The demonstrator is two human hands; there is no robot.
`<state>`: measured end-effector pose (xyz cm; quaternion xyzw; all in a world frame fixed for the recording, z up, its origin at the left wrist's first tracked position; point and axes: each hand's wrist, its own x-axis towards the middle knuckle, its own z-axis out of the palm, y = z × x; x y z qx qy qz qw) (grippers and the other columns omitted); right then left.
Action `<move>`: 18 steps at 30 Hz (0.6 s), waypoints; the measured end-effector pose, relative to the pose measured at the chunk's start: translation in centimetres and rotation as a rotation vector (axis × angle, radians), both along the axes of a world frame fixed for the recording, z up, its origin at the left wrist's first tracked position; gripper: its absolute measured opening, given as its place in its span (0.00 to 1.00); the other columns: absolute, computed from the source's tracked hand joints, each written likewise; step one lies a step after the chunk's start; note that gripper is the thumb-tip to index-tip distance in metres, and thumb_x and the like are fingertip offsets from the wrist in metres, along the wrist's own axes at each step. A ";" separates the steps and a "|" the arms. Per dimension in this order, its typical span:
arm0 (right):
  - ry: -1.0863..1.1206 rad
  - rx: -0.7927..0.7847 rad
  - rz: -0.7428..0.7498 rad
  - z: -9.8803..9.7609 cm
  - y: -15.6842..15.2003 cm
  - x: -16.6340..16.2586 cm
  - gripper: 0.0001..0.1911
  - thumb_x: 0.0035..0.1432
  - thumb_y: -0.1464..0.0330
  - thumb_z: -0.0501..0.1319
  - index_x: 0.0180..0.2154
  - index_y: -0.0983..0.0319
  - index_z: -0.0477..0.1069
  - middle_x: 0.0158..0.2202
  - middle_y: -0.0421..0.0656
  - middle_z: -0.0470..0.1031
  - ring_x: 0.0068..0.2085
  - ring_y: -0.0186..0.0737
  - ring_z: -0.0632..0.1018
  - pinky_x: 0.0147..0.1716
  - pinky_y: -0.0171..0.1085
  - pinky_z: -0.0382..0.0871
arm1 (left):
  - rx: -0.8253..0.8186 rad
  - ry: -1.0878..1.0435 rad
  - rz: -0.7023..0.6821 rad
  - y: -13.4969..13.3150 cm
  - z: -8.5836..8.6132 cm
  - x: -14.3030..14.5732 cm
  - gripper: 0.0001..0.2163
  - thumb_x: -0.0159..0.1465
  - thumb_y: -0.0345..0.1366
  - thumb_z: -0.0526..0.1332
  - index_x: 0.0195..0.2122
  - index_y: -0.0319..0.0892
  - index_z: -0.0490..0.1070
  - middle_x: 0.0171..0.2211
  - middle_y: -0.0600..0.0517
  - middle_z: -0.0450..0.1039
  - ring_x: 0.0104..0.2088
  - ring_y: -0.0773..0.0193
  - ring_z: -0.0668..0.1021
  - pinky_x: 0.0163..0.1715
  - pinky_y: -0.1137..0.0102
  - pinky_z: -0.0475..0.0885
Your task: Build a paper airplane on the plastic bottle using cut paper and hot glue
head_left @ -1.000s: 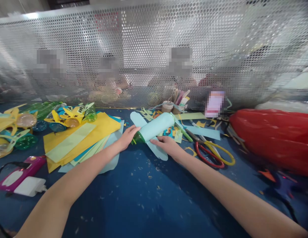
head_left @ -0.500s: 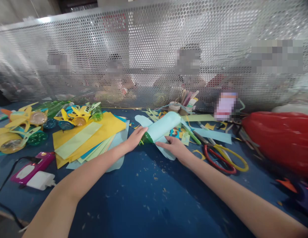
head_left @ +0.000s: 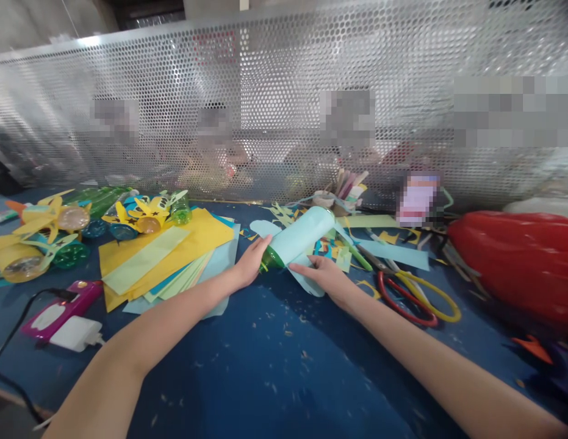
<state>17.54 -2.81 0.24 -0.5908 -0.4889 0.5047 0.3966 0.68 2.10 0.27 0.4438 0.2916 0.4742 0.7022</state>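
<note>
A green plastic bottle [head_left: 273, 256] wrapped in light blue paper [head_left: 304, 235] lies tilted over the table, its bare green end towards me. My left hand [head_left: 252, 263] is closed on that green end from the left. On the right, my right hand [head_left: 327, 279] pinches a rounded light blue paper flap [head_left: 307, 285] that sticks out beside the bottle, thumb and fingers close to the wrap. A second rounded flap [head_left: 264, 228] juts out on the far left side. The bottle's underside is hidden.
Scissors with red and yellow handles [head_left: 407, 299] lie right of my hands, near paper scraps [head_left: 343, 256]. Left are coloured paper sheets [head_left: 205, 228], decorated bottle pieces [head_left: 25, 259] and a purple glue gun-like device or power strip [head_left: 59, 311]. A red bag [head_left: 517, 262] sits right; perforated metal screen [head_left: 284, 79] behind.
The view has shifted slightly. Both hands keep nearly the same hold on the wrapped bottle and its flap.
</note>
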 end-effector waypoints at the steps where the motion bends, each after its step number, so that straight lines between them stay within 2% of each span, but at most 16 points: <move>1: 0.008 0.000 0.002 0.0 0.0 0.0 0.18 0.40 0.56 0.70 0.27 0.62 0.72 0.23 0.42 0.76 0.21 0.34 0.72 0.20 0.33 0.65 | 0.000 0.003 -0.001 0.0 0.0 0.0 0.13 0.58 0.45 0.61 0.37 0.41 0.73 0.40 0.48 0.77 0.45 0.55 0.76 0.49 0.62 0.67; 6: 0.039 -0.013 -0.002 0.0 0.1 0.1 0.19 0.39 0.56 0.71 0.28 0.63 0.73 0.22 0.42 0.75 0.21 0.34 0.72 0.20 0.33 0.65 | -0.006 0.010 0.013 0.1 0.0 0.0 0.13 0.57 0.45 0.62 0.36 0.40 0.72 0.37 0.49 0.77 0.44 0.56 0.76 0.48 0.63 0.67; 13: 0.107 -0.015 0.000 -0.3 0.2 0.5 0.18 0.48 0.54 0.65 0.32 0.63 0.76 0.27 0.45 0.78 0.26 0.38 0.76 0.25 0.35 0.69 | -0.083 0.053 0.091 0.5 -0.3 0.0 0.08 0.55 0.40 0.61 0.30 0.41 0.70 0.27 0.55 0.72 0.33 0.63 0.74 0.37 0.68 0.68; 18: 0.092 0.017 -0.023 -0.1 0.1 0.5 0.17 0.51 0.54 0.64 0.33 0.61 0.77 0.28 0.44 0.78 0.28 0.40 0.76 0.27 0.36 0.70 | -0.082 0.033 0.097 0.6 -0.3 0.1 0.07 0.55 0.37 0.60 0.32 0.41 0.72 0.29 0.54 0.73 0.35 0.62 0.74 0.37 0.70 0.68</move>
